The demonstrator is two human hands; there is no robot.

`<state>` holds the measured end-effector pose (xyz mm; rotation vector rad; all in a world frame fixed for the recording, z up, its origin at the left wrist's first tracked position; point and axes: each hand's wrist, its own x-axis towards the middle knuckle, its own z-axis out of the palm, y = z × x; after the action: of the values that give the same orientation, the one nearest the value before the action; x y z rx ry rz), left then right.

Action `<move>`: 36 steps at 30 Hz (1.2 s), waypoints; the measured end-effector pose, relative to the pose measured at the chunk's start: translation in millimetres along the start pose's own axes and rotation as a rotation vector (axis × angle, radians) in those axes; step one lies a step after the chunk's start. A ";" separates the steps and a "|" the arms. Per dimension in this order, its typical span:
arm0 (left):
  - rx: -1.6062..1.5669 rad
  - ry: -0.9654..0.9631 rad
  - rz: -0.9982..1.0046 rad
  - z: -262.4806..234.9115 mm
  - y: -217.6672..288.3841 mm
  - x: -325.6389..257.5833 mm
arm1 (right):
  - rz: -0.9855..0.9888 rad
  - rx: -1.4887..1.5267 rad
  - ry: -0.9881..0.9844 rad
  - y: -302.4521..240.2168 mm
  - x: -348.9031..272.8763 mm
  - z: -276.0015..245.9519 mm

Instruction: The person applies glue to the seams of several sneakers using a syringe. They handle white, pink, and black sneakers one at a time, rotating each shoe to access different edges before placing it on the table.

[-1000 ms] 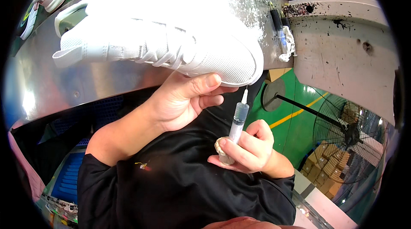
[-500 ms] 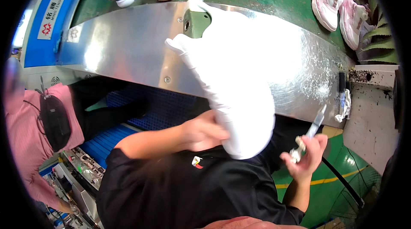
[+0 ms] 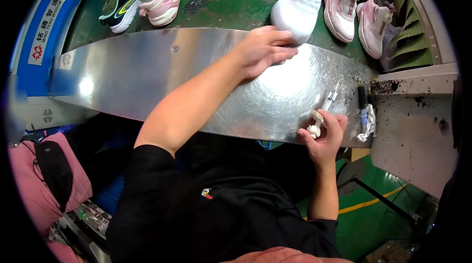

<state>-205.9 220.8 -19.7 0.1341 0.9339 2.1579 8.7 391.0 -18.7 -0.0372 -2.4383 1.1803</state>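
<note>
White shoe [image 3: 301,7] at the fingertips of the left hand [image 3: 265,49], on the green surface [image 3: 236,5] beyond the grip; toe facing back toward it, long axis running away and slightly rightward, far end cut off by the view's edge. Left hand clearly the nearer one, fingers loosely bent around the toe; cannot tell whether pinching or merely touching. Rightward and closer to the body, right hand [image 3: 325,137] wrapped around a syringe [image 3: 330,100], tip pointing away over the metal ledge [image 3: 132,76]. Farther right of the left grip, past the white shoe, two pink shoes [image 3: 339,14].
</note>
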 end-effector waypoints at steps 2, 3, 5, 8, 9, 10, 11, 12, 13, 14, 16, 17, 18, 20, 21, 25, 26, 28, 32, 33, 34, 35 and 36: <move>0.003 0.080 -0.085 23.3 -2.1 7.4 | 0.005 -0.027 0.008 2.3 -1.9 0.2; 0.050 0.038 -0.073 26.4 0.9 -0.5 | -0.039 -0.092 0.001 2.4 -0.6 -1.2; 0.213 0.075 -0.019 8.7 14.4 -26.9 | -0.044 -0.109 -0.022 0.1 1.4 -2.3; 0.543 0.345 0.396 -59.3 45.4 -68.4 | -0.067 -0.080 -0.024 -1.6 1.8 1.1; 0.659 0.504 0.475 -83.5 64.1 -84.3 | -0.073 -0.076 -0.023 -2.3 2.5 1.5; 0.765 0.654 0.560 -104.1 82.9 -96.3 | -0.082 -0.083 -0.021 -3.2 2.3 1.1; 0.896 0.771 0.632 -122.2 100.8 -102.9 | -0.107 -0.098 -0.018 -3.7 2.4 1.0; 1.015 0.885 0.701 -135.2 114.5 -100.9 | -0.110 -0.097 -0.015 -3.4 2.2 2.1; 0.912 0.752 0.669 -139.4 126.0 -98.1 | -0.117 -0.094 -0.018 -4.1 3.1 3.1; 0.943 0.594 0.685 -143.3 138.1 -89.1 | -0.131 -0.095 -0.019 -5.7 5.0 3.2; 1.002 0.658 0.737 -163.3 152.6 -65.8 | -0.133 -0.080 -0.007 -6.7 4.5 5.5; 0.901 0.646 0.726 -169.2 161.6 -57.4 | -0.128 -0.070 -0.001 -5.7 3.5 5.7; 0.801 0.635 0.716 -175.5 169.1 -54.6 | -0.124 -0.058 0.003 -5.3 2.8 6.1; 0.845 0.692 0.654 -144.1 172.4 -53.6 | -0.136 -0.083 0.010 -2.0 1.1 2.7; 0.873 0.698 0.637 -139.3 175.6 -61.2 | -0.145 -0.080 0.012 -0.5 0.8 3.0; 0.843 0.608 0.551 -117.9 158.2 -125.3 | -0.106 -0.035 -0.013 -4.3 -2.0 4.2; 0.825 0.550 0.553 -110.0 142.5 -135.2 | -0.087 -0.024 -0.005 -4.4 -3.7 0.8; 0.843 0.349 0.578 -78.0 110.9 -163.2 | -0.049 0.024 -0.002 -3.0 -5.7 -2.1; 1.626 0.334 0.681 -28.9 44.3 -198.3 | 0.156 0.228 0.010 -12.7 -16.4 -7.2; 1.350 0.352 0.606 -26.8 35.8 -203.4 | 0.118 0.185 -0.015 -11.8 -19.5 -12.0; 1.080 0.368 0.520 -26.4 32.2 -210.7 | 0.082 0.145 -0.042 -10.5 -21.4 -16.5; 0.799 0.368 0.428 -28.1 30.2 -211.5 | 0.050 0.088 -0.066 -9.8 -24.5 -23.8; 0.677 0.346 0.418 -33.5 40.8 -203.7 | 0.025 0.067 -0.072 -8.2 -27.9 -28.8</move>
<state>-100.5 43.5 21.9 0.3127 1.9638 2.1736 46.5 401.4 -7.0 -0.0057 -2.4650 1.2943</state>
